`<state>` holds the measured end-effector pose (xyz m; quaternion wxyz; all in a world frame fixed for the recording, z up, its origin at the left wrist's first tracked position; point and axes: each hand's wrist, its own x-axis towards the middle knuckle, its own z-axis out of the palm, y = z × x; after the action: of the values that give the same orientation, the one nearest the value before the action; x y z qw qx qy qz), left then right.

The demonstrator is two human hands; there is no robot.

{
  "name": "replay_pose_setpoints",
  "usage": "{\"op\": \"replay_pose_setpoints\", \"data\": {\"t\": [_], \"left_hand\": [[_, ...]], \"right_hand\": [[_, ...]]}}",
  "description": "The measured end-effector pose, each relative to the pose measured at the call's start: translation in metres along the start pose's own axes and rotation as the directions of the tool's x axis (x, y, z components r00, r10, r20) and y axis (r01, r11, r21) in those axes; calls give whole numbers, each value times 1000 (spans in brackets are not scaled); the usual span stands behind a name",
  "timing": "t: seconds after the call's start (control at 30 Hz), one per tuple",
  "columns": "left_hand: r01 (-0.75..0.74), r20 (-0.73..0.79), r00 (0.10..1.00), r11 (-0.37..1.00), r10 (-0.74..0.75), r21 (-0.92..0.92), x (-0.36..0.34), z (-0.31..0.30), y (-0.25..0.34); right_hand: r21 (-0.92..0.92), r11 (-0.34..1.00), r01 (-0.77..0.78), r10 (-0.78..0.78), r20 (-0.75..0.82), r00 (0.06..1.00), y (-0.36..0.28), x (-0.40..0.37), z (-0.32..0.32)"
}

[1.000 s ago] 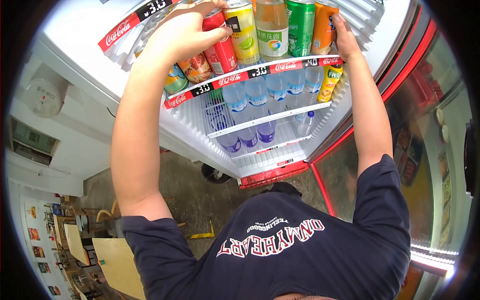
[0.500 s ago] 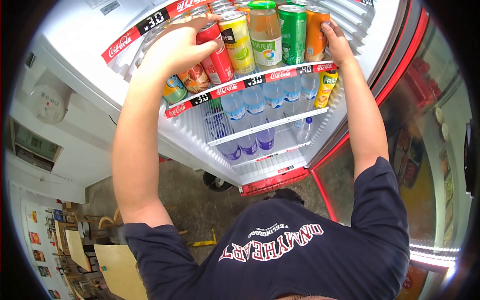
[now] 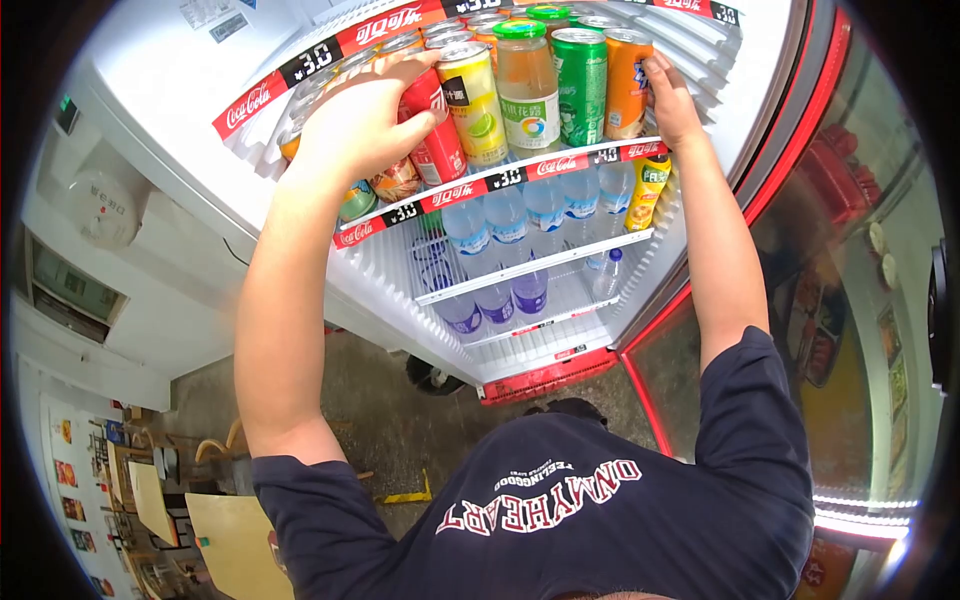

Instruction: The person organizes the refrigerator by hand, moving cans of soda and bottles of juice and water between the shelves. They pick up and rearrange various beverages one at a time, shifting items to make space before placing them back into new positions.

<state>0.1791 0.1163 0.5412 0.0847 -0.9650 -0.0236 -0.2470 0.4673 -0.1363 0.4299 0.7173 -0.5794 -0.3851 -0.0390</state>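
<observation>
My left hand (image 3: 365,115) is on the row of cans at the left of the upper fridge shelf, its thumb against a red can (image 3: 437,135) and its fingers over the can's top. Beside that can stand a yellow can (image 3: 472,105), a green-capped bottle (image 3: 527,90) and a green can (image 3: 579,90). At the row's right end is an orange can (image 3: 627,85). My right hand (image 3: 672,95) touches the orange can's right side with its fingertips, fingers bent. Part of the red can is hidden behind my left hand.
Below, a shelf (image 3: 540,266) and water bottles (image 3: 545,205) show, with a yellow bottle (image 3: 648,192) at their right. The red-edged fridge door (image 3: 775,150) stands open at the right. Tables (image 3: 235,540) are at the lower left.
The fridge and its drinks sit slightly lower in view. My right hand has slid slightly down along with the orange can, and my left hand stays at the red can.
</observation>
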Motion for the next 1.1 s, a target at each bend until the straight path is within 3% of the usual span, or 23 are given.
{"op": "replay_pose_setpoints", "data": {"t": [0.13, 0.23, 0.27, 0.33, 0.37, 0.4, 0.47, 0.5, 0.53, 0.63, 0.73, 0.83, 0.87, 0.93, 1.1], "left_hand": [[-5, -84, 996, 1000, 7, 19, -2, 1, 3], [-205, -433, 875, 976, 217, 74, -14, 6, 18], [-340, -538, 791, 940, 293, 12, -16, 3, 33], [-442, -536, 813, 841, 229, -312, -40, 10, 68], [-425, -386, 894, 699, 226, -575, -54, 12, 90], [-383, -264, 910, 408, 319, -829, -65, 13, 113], [-88, -78, 836, -8, 542, -996, -86, 11, 160], [95, -81, 751, -229, 655, -969, -93, 13, 180], [291, -77, 651, -342, 755, -894, -95, 10, 195], [520, -223, 589, -576, 777, -631, -93, 0, 223], [598, -276, 482, -542, 832, -590, -92, -2, 229], [624, -433, 425, -604, 795, -496, -96, -3, 230], [528, -435, 454, -628, 777, -572, -94, -5, 229], [523, -328, 465, -554, 822, -647, -93, -9, 225], [579, -351, 497, -605, 793, -546, -79, -19, 217]], "right_hand": [[-101, 994, 41, -38, 32, 999, 9, 6, -7], [12, 998, 60, -59, -33, 998, 10, 5, -3], [-9, 997, 72, -72, -31, 997, 15, 8, -7], [-16, 1000, 27, -28, -69, 997, 16, 10, -11], [-14, 1000, -3, 2, -88, 996, 19, 8, -10], [-11, 1000, -13, 12, -75, 997, 10, 5, -6], [-5, 1000, -26, 26, -114, 993, 15, 5, -6], [-5, 1000, -19, 18, -120, 993, 19, 7, -7], [33, 999, -37, 41, -111, 993, 13, 6, -5], [100, 992, -77, 89, -121, 989, 19, 9, -10], [106, 993, -54, 68, -131, 989, 15, 7, -8], [108, 992, -59, 76, -151, 986, 25, 10, -15], [134, 988, -77, 96, -135, 986, 44, 20, -32], [154, 983, -104, 124, -126, 984, 54, 25, -40], [138, 989, -50, 63, -87, 994, 55, 27, -42]]}}
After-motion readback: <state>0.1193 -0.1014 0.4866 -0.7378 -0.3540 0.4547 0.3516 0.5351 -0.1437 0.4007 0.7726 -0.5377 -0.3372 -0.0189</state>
